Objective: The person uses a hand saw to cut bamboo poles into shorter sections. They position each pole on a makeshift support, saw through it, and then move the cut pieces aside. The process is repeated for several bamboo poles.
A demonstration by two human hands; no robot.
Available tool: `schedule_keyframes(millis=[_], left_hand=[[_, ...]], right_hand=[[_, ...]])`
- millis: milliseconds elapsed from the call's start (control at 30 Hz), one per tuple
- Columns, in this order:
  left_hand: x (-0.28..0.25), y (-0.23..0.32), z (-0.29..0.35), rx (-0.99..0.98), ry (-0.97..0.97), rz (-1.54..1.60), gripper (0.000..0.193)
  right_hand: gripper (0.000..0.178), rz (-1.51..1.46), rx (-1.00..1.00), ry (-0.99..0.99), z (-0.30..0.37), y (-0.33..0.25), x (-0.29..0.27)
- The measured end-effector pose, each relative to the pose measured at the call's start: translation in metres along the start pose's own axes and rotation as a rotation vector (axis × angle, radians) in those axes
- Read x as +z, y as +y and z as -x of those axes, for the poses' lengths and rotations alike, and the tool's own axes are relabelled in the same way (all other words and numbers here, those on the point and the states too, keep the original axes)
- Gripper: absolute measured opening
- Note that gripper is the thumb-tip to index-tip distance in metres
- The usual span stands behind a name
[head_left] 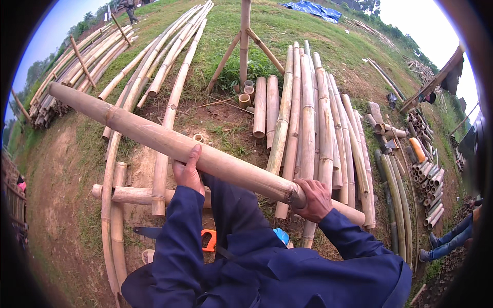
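A thick, pale bamboo pole (pixel 237 171) slants across in front of me, its far end up to the left and its near end low on the right. My left hand (pixel 189 173) supports it from below near the middle, thumb up along its side. Toward the right end, my right hand (pixel 313 199) wraps over the pole beside a dark node. Below my left forearm a handsaw with an orange handle (pixel 209 240) lies on the ground, its blade partly hidden by my sleeve. A short bamboo crosspiece (pixel 131 195) lies under other poles on the left.
Long bamboo poles (pixel 308 113) lie side by side ahead on the right, with more poles (pixel 177 66) at the far left. A braced upright post (pixel 244 46) stands ahead. Short cut pieces (pixel 434 192) are stacked at right, near a person's legs (pixel 452 237). A blue tarp (pixel 313 10) lies far back.
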State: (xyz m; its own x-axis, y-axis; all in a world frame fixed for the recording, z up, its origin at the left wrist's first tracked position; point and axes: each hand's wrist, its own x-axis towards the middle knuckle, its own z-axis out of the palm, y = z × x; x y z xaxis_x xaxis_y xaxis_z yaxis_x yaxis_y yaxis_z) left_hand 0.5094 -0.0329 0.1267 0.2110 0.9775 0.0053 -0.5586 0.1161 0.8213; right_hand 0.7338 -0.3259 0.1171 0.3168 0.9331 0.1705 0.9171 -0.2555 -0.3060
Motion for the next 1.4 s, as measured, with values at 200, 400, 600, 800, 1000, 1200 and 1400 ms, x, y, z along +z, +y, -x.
schedule_keyframes(millis=[200, 400, 600, 800, 1000, 1200, 1400], left_hand=[[0.063, -0.105, 0.047, -0.293, -0.288, -0.169, 0.070], [0.090, -0.172, 0.074, -0.575, -0.527, -0.269, 0.075], [0.130, -0.204, 0.096, -0.694, -0.847, -0.490, 0.101], [0.113, -0.171, 0.073, -0.350, -0.850, -0.689, 0.099], [0.036, -0.071, 0.007, -0.030, -0.557, -0.607, 0.076], [-0.103, -0.032, -0.018, -0.040, -0.231, -0.728, 0.059], [-0.211, -0.047, -0.009, -0.196, -0.082, -0.815, 0.053]], right_hand=[[0.072, -0.208, 0.403, -0.176, 0.126, 0.041, 0.012], [0.073, -0.323, 0.666, -0.167, 0.201, 0.031, 0.022], [0.069, -0.492, 0.802, -0.046, 0.260, 0.043, 0.043], [0.064, -0.538, 1.010, 0.089, 0.233, 0.056, 0.042], [0.064, -0.509, 1.027, 0.203, 0.124, 0.164, 0.094], [0.076, -0.551, 1.052, 0.193, -0.008, 0.222, 0.111], [0.100, -0.353, 1.156, 0.140, -0.069, 0.253, 0.117]])
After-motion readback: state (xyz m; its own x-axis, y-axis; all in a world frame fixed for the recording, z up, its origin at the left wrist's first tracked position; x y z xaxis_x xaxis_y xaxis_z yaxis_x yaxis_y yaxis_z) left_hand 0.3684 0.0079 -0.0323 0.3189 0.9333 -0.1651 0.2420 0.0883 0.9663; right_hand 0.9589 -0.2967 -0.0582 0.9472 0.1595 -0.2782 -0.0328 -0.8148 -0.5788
